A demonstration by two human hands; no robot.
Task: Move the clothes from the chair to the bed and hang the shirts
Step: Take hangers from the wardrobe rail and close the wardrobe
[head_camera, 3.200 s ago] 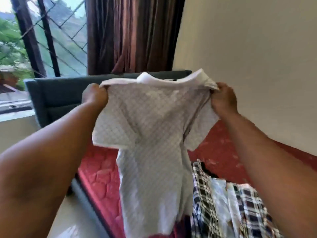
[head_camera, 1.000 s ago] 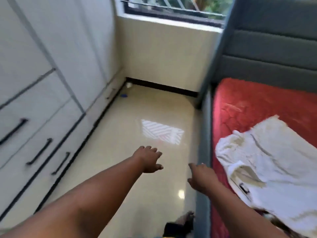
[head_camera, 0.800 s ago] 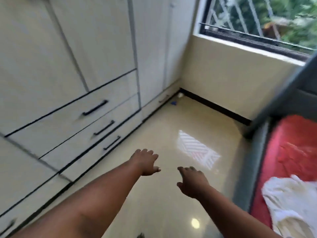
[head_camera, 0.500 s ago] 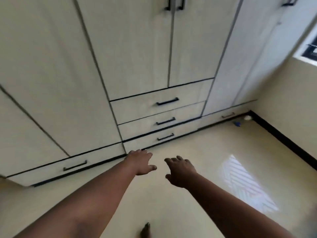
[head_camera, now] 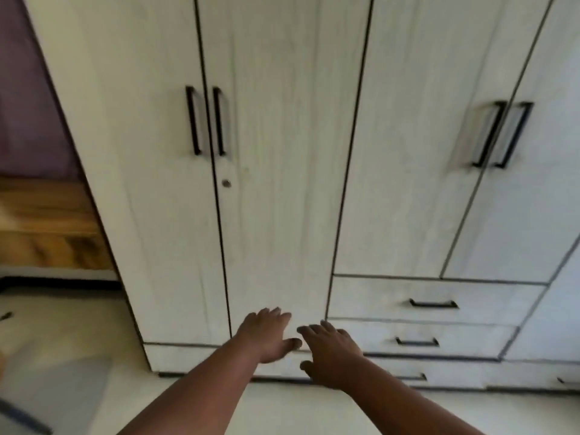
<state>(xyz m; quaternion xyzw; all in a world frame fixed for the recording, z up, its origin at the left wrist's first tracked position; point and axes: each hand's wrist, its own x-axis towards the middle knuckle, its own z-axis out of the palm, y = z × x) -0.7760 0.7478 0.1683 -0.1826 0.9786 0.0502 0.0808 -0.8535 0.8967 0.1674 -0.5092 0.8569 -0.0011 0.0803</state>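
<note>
- A head-worn camera looked down at a white wardrobe (head_camera: 282,152) that filled most of the frame; its doors were closed; a pair of black handles (head_camera: 205,120) sat left of centre in the upper half, and a second pair of handles (head_camera: 502,135) at the upper right.
- Three drawers (head_camera: 433,304) were stacked at the lower right; a small round lock (head_camera: 226,183) sat just below the left-hand pair of handles.
- Both bare arms reached up from the bottom edge; the left hand (head_camera: 266,335) and the right hand (head_camera: 332,356) hovered side by side near the lower centre, fingers loosely spread, neither holding anything and neither touching the wardrobe.
- The clothes, the chair and the bed were all outside the frame; no hanger showed either.
- Judged step: the start of the hanging stage; the next move seemed to call for lifting a hand to the centre handles and pulling a door open, probably to find a hanger.
- Compared with a second earlier, the red bed and the white shirt lying on it had left the picture; the view had swung off the floor and window to face the wardrobe head-on; the hands stayed empty throughout.
</note>
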